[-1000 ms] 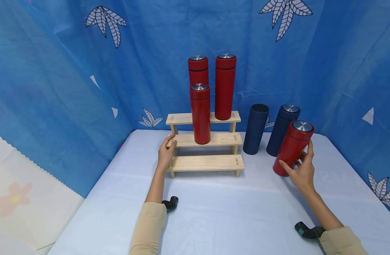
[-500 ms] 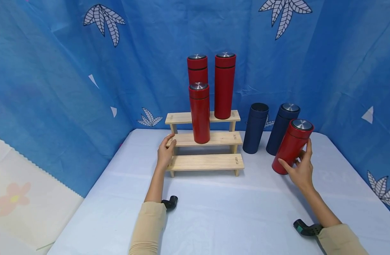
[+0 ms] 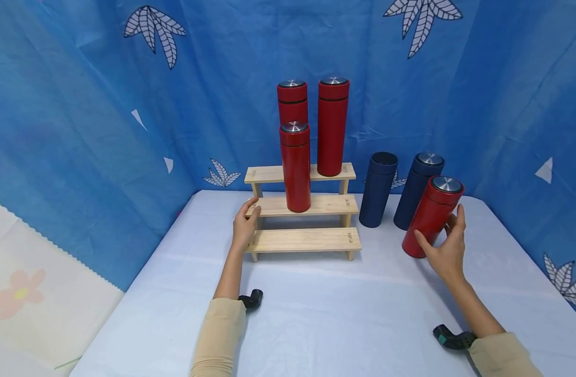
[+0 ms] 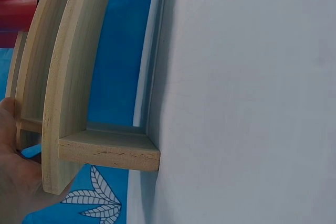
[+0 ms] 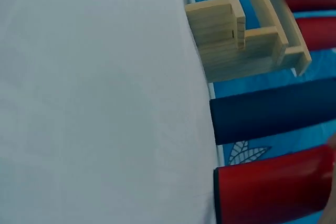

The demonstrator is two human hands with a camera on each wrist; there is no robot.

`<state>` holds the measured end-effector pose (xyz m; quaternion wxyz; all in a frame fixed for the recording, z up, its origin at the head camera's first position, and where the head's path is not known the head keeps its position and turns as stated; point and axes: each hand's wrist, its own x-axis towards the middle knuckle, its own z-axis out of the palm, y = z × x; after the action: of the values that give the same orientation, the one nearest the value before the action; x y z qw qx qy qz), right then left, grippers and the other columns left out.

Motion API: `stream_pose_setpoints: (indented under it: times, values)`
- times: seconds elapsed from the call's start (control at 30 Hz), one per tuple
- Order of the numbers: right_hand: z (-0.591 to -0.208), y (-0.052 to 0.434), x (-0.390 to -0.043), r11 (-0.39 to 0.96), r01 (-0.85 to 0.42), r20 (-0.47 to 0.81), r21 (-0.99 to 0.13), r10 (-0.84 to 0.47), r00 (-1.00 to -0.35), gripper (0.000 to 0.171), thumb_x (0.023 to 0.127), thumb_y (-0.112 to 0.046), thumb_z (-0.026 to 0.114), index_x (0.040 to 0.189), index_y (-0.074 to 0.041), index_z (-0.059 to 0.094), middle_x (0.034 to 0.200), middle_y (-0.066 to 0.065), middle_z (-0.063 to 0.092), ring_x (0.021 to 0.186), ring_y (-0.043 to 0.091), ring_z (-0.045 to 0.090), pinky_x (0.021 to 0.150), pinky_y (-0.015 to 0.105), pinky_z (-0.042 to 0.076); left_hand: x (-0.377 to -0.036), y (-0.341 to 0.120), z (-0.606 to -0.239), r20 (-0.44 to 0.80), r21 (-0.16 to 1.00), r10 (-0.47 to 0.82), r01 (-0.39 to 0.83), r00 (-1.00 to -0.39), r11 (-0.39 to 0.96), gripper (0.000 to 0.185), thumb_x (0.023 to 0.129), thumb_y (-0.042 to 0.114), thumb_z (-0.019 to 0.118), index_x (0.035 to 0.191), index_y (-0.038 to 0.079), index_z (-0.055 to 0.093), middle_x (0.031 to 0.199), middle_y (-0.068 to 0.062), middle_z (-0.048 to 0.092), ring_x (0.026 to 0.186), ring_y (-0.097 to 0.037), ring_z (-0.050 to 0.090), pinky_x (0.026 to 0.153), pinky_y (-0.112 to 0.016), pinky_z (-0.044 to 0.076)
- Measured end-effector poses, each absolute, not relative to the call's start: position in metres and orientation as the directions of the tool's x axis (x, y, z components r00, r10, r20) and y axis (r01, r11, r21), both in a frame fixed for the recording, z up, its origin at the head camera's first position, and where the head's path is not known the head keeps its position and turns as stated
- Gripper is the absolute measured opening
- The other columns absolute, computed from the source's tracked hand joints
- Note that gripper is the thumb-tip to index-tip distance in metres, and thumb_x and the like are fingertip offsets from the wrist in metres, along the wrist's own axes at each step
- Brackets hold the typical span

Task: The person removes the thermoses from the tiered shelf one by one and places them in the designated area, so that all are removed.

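Right hand (image 3: 445, 250) is clasping the tilted red cylindrical steel-capped flask (image 3: 432, 217); left hand (image 3: 245, 229), fingers relaxed, is bracing the three-tier pale wooden step rack (image 3: 306, 240). Likely next: lifting the flask onto a free tier, upright.

The pale counter (image 3: 316, 309) carries a three-step wooden rack (image 3: 306, 240), two navy flasks (image 3: 376, 191) and a tilted red flask (image 3: 431, 217).
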<state>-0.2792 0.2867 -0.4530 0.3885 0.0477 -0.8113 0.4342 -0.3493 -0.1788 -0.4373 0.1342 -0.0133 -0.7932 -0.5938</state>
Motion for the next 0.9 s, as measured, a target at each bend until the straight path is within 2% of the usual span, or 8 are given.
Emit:
stream_pose_setpoints:
  times: [0.07,0.17,0.27,0.33,0.4,0.5,0.7,0.9]
  values:
    - [-0.446,0.282,-0.277,0.657,-0.456,0.749,-0.600,0.261,-0.609,0.092,0.075,-0.004,0.071,0.147,-0.017,0.015,0.146,0.011,0.026,0.132,0.023,0.024,0.104,0.047,0.026,-0.349,-0.179,-0.437,0.228,0.940,-0.140,0.180,-0.964,0.290,0.048,0.093,0.045,0.049,0.136,0.024,0.046,0.138,0.001,0.041,0.091,-0.025,0.048,0.068,-0.036,0.042]
    - [-0.432,0.269,-0.272,0.706,-0.506,0.846,-0.495,0.258,-0.467,0.074,0.075,-0.010,0.067,0.138,-0.007,0.029,0.144,0.010,0.029,0.132,0.023,0.023,0.102,0.046,0.029,-0.350,-0.178,-0.437,0.231,0.940,-0.143,0.183,-0.962,0.287,0.046,0.094,0.043,0.049,0.136,0.024,0.047,0.138,0.001,0.041,0.090,-0.026,0.048,0.068,-0.036,0.041]
    - [-0.413,0.244,-0.263,0.712,-0.569,0.905,-0.412,0.245,-0.348,0.062,0.071,-0.006,0.064,0.126,0.001,0.037,0.136,0.017,0.037,0.127,0.032,0.028,0.100,0.048,0.030,-0.350,-0.178,-0.437,0.234,0.939,-0.142,0.186,-0.962,0.289,0.046,0.094,0.042,0.049,0.136,0.024,0.047,0.138,0.000,0.042,0.090,-0.027,0.048,0.068,-0.035,0.041]
    - [-0.405,0.226,-0.260,0.699,-0.613,0.927,-0.368,0.229,-0.297,0.056,0.068,-0.001,0.063,0.120,0.003,0.042,0.129,0.022,0.042,0.122,0.038,0.033,0.101,0.049,0.028,-0.350,-0.178,-0.437,0.235,0.939,-0.143,0.186,-0.961,0.289,0.046,0.094,0.042,0.049,0.136,0.023,0.047,0.138,0.000,0.042,0.091,-0.027,0.049,0.068,-0.035,0.041]
    - [-0.402,0.209,-0.261,0.687,-0.645,0.940,-0.335,0.196,-0.279,0.052,0.067,0.001,0.063,0.116,0.003,0.046,0.125,0.023,0.046,0.118,0.040,0.037,0.101,0.047,0.028,-0.350,-0.178,-0.437,0.237,0.938,-0.143,0.188,-0.961,0.293,0.046,0.094,0.042,0.049,0.136,0.022,0.047,0.138,0.000,0.042,0.090,-0.027,0.049,0.068,-0.035,0.041]
    - [-0.407,0.190,-0.270,0.664,-0.679,0.940,-0.312,0.111,-0.323,0.047,0.072,-0.003,0.062,0.116,0.003,0.049,0.125,0.020,0.048,0.115,0.037,0.040,0.098,0.043,0.031,-0.350,-0.177,-0.437,0.238,0.936,-0.146,0.186,-0.960,0.300,0.046,0.094,0.043,0.049,0.136,0.024,0.047,0.137,0.000,0.043,0.087,-0.025,0.048,0.067,-0.034,0.041]
    - [-0.403,0.147,-0.290,0.560,-0.740,0.856,-0.373,-0.100,-0.507,0.051,0.078,-0.005,0.067,0.124,0.002,0.046,0.126,0.017,0.046,0.117,0.029,0.041,0.097,0.043,0.034,-0.349,-0.177,-0.436,0.236,0.936,-0.147,0.184,-0.961,0.301,0.045,0.094,0.044,0.049,0.135,0.025,0.047,0.136,-0.001,0.043,0.084,-0.023,0.047,0.065,-0.033,0.040]
    - [-0.384,0.110,-0.316,0.438,-0.774,0.767,-0.457,-0.247,-0.592,0.056,0.080,-0.007,0.070,0.128,0.000,0.042,0.124,0.015,0.049,0.112,0.028,0.047,0.092,0.044,0.040,-0.348,-0.178,-0.437,0.233,0.935,-0.137,0.183,-0.963,0.302,0.048,0.094,0.044,0.048,0.137,0.023,0.046,0.139,-0.001,0.041,0.087,-0.025,0.048,0.066,-0.033,0.040]
